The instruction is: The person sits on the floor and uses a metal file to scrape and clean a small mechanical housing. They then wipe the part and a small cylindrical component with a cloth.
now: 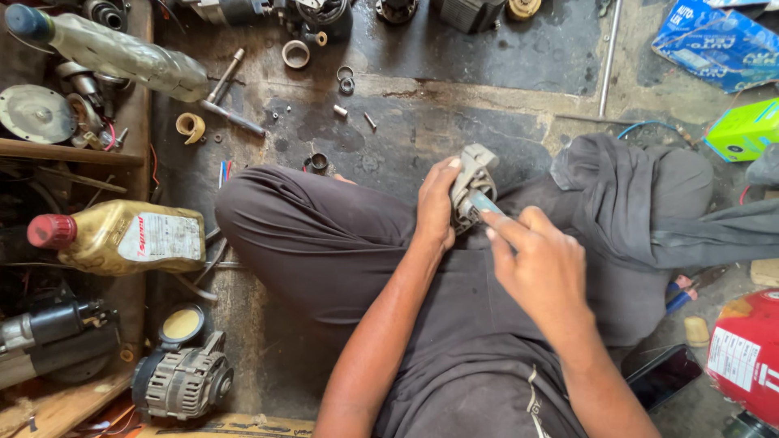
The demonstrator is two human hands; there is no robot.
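Holding a grey metal housing [471, 185] over the lap, just above the knee line: left hand [436, 207] is wrapped around its side, fingers clenched on the casting. Right hand [542, 264] pinches a small blue-grey tool [484, 203], tip pressed against the housing face; can't tell what kind of tool.

Risks, as I judge them: the part is propped only by one hand and the trouser leg [324, 243], no firm backing, so a hard push could skate the tool tip off the face and into the left thumb beside it. Anything small popping loose would drop into cloth folds or onto the dirty floor [454, 122].

Around: loose rings, pins and a bearing ring [296, 53] scattered on the floor ahead, a T-handle wrench [230, 104] near them. Left side: oil bottle [122, 238], clear plastic bottle [114, 50], an alternator [182, 380] by the knee. Right: green box [746, 130], red cylinder [746, 357], dark phone [661, 375]. Nothing blocks the hands; floor clutter crowds any set-down spot.
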